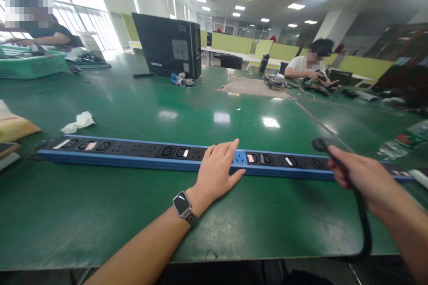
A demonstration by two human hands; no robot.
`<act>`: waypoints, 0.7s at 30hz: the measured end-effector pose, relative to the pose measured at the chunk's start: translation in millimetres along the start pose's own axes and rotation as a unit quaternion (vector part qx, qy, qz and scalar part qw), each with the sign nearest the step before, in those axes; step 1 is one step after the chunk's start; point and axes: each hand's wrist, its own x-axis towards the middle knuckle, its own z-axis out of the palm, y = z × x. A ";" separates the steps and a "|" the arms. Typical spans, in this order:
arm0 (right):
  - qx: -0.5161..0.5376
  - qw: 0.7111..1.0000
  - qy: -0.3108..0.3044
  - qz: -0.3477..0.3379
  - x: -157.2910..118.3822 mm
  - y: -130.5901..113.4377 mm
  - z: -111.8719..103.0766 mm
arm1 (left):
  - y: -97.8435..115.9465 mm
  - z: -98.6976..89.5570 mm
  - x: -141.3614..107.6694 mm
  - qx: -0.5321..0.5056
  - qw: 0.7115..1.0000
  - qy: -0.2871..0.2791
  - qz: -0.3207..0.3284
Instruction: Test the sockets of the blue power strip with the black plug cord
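Observation:
A long blue power strip [133, 160] with black sockets, one blue socket and small white labels lies across the green table. My left hand [217, 171], with a watch [182, 205] on its wrist, rests flat over the middle of the strip, fingers stretched and thumb apart. To the right, my right hand [363, 176], blurred by motion, is closed around a black power cord [365, 227]. The cord's round black end [320, 144] sticks out past the fingers above the strip, apart from the sockets. The cord's lower part drops toward the table's front edge.
Crumpled tissue [82, 121] and a yellow packet [16, 124] lie at left. Behind stand a black computer case [167, 44], gloves [182, 80] and a green basket [36, 64]. A plastic bottle [404, 140] lies at right. Two people [297, 67] sit across the table.

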 end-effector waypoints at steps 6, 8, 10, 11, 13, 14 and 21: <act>0.010 0.927 -0.343 -0.153 -77.2 -51.6 92.1 | 0.5 -15.7 1.2 -0.017 0.991 0.072 0.112; 0.060 0.935 -0.312 -0.160 -81.5 -46.8 101.7 | -19.1 -26.4 0.4 -0.017 0.988 0.146 0.057; 0.067 0.955 -0.251 -0.142 -72.3 -28.2 103.1 | -45.1 -38.2 -3.4 -0.024 0.974 0.222 -0.042; 0.055 0.964 -0.227 -0.125 -64.8 -15.0 102.4 | -58.1 -43.4 -6.7 -0.032 0.967 0.240 -0.081; 0.016 0.977 -0.195 -0.090 -49.3 14.2 100.6 | -79.1 -50.3 -15.0 -0.050 0.960 0.236 -0.143; -0.003 0.981 -0.180 -0.077 -43.1 28.1 99.8 | -86.1 -51.5 -19.3 -0.053 0.964 0.212 -0.150; 0.000 0.988 -0.126 -0.095 -40.9 64.5 95.4 | -87.6 -42.6 -25.4 -0.068 0.992 0.088 -0.068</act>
